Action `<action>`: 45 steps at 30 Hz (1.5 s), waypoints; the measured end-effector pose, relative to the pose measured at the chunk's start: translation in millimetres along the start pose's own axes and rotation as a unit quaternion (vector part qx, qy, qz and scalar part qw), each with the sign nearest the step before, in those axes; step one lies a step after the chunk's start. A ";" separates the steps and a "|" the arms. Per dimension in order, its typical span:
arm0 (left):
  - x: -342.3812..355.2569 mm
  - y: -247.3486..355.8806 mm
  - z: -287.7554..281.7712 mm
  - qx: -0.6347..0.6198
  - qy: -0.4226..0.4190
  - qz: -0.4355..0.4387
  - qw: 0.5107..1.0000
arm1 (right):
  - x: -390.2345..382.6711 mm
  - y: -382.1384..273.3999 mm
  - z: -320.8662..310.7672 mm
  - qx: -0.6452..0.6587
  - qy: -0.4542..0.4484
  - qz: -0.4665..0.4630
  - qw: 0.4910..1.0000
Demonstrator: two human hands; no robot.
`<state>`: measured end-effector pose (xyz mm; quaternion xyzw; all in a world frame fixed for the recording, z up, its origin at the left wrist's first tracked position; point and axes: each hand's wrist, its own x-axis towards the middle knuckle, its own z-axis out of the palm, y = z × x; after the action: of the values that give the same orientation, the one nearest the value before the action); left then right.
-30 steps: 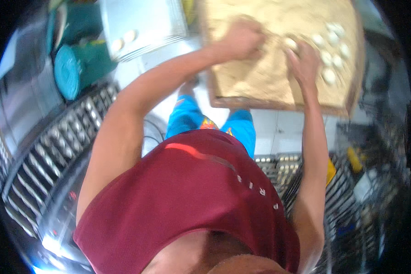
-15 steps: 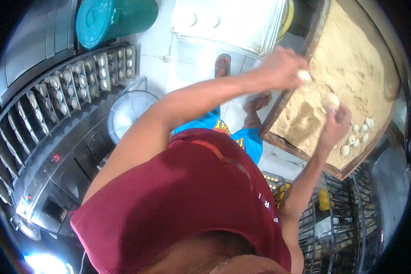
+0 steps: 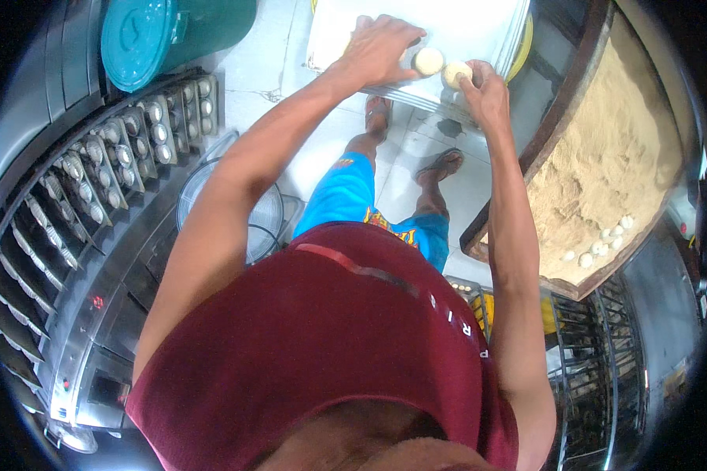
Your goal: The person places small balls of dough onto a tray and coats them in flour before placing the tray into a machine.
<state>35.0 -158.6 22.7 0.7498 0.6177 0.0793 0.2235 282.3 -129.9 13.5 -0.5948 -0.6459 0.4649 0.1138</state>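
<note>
At the top of the view, a pale metal tray carries rounded, crumb-dusted dough balls. My left hand is over the tray's left part, fingers spread and curved beside a dough ball; another ball is partly hidden under it. My right hand grips a second dough ball between thumb and fingers at the tray's near right.
A wooden-rimmed box of tan crumbs holds several dough balls at right. At left stand a teal lidded bin, a curved rack of filled trays and a round fan. Dark metal racks stand at lower right.
Both hands have moved from the crumb box to the metal tray, carrying dough balls. My left hand's fingers have spread apart; my right hand still grips a ball. The view has shifted.
</note>
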 end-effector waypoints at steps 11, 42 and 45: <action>-1.2 1.4 17.1 0.054 0.004 0.103 0.993 | -9.4 -4.8 15.4 -0.132 0.104 -0.169 0.971; 106.1 554.8 193.4 0.021 0.009 0.513 0.858 | -320.5 248.9 -229.2 -0.151 0.359 0.159 0.907; 110.5 580.5 199.0 0.142 -0.062 0.518 0.842 | -322.2 247.1 -217.7 -0.132 0.388 0.128 0.903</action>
<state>655.5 -179.2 80.2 0.9873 0.1291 0.0486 0.0788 684.4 -344.7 80.4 -0.8154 -0.5241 0.1190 0.2152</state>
